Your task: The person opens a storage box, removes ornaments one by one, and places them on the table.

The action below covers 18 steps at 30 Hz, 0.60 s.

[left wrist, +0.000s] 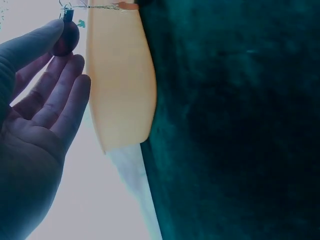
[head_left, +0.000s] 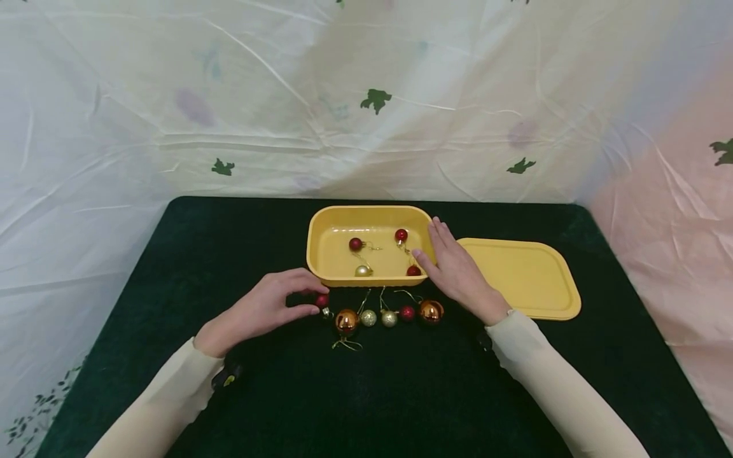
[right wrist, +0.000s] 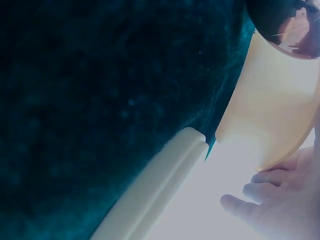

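Note:
A yellow tub point(head_left: 321, 251) stands mid-table with several small baubles in it, red point(head_left: 356, 243) and gold point(head_left: 363, 270). In front of it lies a row of baubles, among them a copper one point(head_left: 346, 321). My left hand point(head_left: 312, 298) pinches a small red bauble point(head_left: 322, 301) at the row's left end. In the left wrist view the thumb and fingers of that hand point(left wrist: 57, 52) close on the bauble point(left wrist: 67, 37) beside the tub point(left wrist: 120, 75). My right hand point(head_left: 441, 251) rests with straight fingers on the tub's right rim and holds nothing.
A yellow lid point(head_left: 521, 277) lies flat to the right of the tub, also seen in the right wrist view point(right wrist: 155, 190). A dark green cloth point(head_left: 401, 394) covers the table. A pale printed sheet point(head_left: 366, 95) hangs behind and at both sides.

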Each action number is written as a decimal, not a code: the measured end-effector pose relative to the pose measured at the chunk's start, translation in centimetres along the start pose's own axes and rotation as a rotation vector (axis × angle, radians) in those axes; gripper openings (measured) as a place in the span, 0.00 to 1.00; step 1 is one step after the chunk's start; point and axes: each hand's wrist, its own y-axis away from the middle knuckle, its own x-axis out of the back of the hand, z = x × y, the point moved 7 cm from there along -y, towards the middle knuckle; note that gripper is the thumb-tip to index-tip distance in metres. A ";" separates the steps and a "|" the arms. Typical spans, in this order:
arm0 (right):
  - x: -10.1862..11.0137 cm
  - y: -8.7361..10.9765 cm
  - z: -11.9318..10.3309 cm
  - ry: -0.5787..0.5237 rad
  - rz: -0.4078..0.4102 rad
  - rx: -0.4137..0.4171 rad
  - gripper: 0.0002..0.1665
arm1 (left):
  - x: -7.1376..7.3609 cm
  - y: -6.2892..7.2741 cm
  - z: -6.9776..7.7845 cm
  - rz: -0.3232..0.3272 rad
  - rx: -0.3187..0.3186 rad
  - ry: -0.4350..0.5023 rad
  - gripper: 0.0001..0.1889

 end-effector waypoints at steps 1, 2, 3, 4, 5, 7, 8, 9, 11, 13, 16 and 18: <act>0.0 0.0 0.0 0.000 0.002 0.002 0.53 | -0.1 0.1 -0.1 -0.008 0.001 -0.004 0.18; 0.0 0.0 0.0 0.000 0.002 0.002 0.53 | -0.3 0.2 -0.3 -0.018 0.000 -0.005 0.18; 0.0 0.0 0.0 0.001 0.004 0.001 0.53 | -0.4 0.3 -0.5 -0.028 0.000 -0.007 0.18; 0.0 0.0 0.0 0.001 0.007 0.000 0.53 | -0.6 0.4 -0.6 -0.038 -0.001 -0.007 0.18; 0.0 0.0 0.0 0.003 0.008 0.001 0.53 | -0.7 0.5 -0.8 -0.048 0.000 -0.008 0.18; 0.0 0.0 0.0 0.004 0.007 0.002 0.53 | -1.0 0.6 -1.2 -0.062 0.001 -0.007 0.18; 0.0 0.0 0.0 0.005 0.006 0.002 0.53 | -1.1 0.7 -1.4 -0.068 0.003 -0.006 0.18; 0.0 0.0 0.0 0.005 0.006 0.004 0.53 | -1.3 0.7 -1.5 -0.073 0.005 -0.003 0.18; 0.0 0.0 0.1 0.007 0.008 0.005 0.53 | -1.5 0.7 -1.7 -0.081 0.001 -0.002 0.18; 0.0 0.0 0.1 0.007 0.009 0.007 0.53 | -1.8 0.7 -1.9 -0.090 -0.004 0.001 0.18; 0.0 0.0 0.1 0.005 0.007 0.008 0.54 | -2.2 0.6 -2.1 -0.110 -0.004 0.007 0.18; -0.1 0.0 0.1 0.002 0.005 0.009 0.54 | -3.3 0.7 -4.4 -0.111 -0.020 0.025 0.18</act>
